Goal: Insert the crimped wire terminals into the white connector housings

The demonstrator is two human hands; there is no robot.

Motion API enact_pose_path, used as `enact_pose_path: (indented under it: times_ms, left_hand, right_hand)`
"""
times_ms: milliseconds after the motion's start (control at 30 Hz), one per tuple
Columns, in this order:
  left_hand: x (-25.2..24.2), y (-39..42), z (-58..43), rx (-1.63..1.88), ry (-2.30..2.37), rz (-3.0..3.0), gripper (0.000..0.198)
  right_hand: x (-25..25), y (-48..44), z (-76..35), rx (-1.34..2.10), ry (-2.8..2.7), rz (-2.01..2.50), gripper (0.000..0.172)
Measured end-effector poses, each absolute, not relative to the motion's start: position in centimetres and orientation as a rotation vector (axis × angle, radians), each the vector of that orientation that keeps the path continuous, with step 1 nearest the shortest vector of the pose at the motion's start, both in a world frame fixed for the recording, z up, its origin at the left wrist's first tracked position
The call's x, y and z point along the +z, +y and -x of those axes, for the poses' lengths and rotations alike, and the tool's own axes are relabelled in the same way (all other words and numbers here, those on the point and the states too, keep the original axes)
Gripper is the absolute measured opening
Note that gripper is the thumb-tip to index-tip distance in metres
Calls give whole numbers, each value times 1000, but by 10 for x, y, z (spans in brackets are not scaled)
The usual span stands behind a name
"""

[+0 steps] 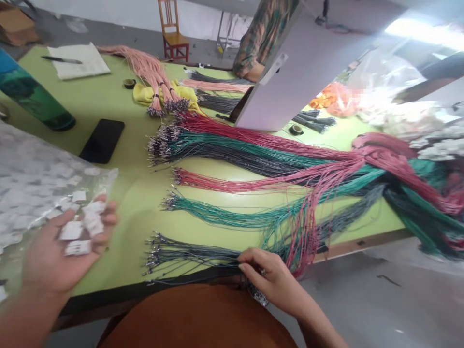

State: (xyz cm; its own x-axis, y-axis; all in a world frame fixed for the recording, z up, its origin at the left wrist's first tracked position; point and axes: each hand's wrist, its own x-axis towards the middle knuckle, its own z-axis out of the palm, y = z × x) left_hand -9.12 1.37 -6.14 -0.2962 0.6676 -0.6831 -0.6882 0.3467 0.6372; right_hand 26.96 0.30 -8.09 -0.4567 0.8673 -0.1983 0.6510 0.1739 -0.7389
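My left hand (61, 256) is palm up with its fingers curled round several small white plastic connectors (71, 230). Just behind it lies a clear plastic bag (32, 179) full of the same white pieces. At the table's front edge my right hand (270, 278) pinches near the black wires (203, 253), thumb and forefinger together; their crimped ends point left. Beyond them, a bundle of green wires (217, 216) and a bundle of red wires (224, 185) run to the right. A thicker pile of dark red wires (271, 137) stretches behind these.
A phone (103, 141), a blue-green bottle (34, 99) and a paper with a pen (78, 61) are at the left. Pink wires (141, 67) rest near a yellow cloth (145, 94). An upright white panel (271, 92) stands mid-table; another person's arm (263, 36) is behind it.
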Motion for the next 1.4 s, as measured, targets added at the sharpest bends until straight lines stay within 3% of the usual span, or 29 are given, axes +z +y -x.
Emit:
enact_pose_path:
  times_ms: [200,300,433,667,833,1000,1100,1200,1267,1400]
  left_hand:
    - [-81,32,31,1160,939,66,31]
    - [-90,40,10,1116,896,-41,24]
    - [-101,41,-1,1057,969,-245,25]
    - [-109,33,7,985,969,-373,27]
    - [-106,37,11,1044,1009,-404,27]
    - [-104,42,15,1174,1042,-410,18]
    - [-108,38,9,1107,1014,-459,19]
    - [-117,30,0,984,1013,-527,24]
    - [-125,25,-5,897,1023,-569,28]
    - [-135,21,-4,802,1011,-594,39]
  right_hand:
    - [-104,7,-232,729,-2487,1299,4]
    - [-111,9,-223,677,-2558,1292,15]
    - [-117,12,-220,599,-2589,1294,3]
    - [-123,25,-206,448,-2762,1374,12]
    - [-115,32,-211,615,-2689,1354,14]
    - [-67,30,-236,1369,-2251,1335,14]
    - [-37,25,-229,1645,-2148,1137,3]
    - [-30,23,-204,1919,-2032,869,8]
    - [-40,27,-191,1893,-1916,912,5]
    - [-72,38,-184,1309,-1774,1378,10]
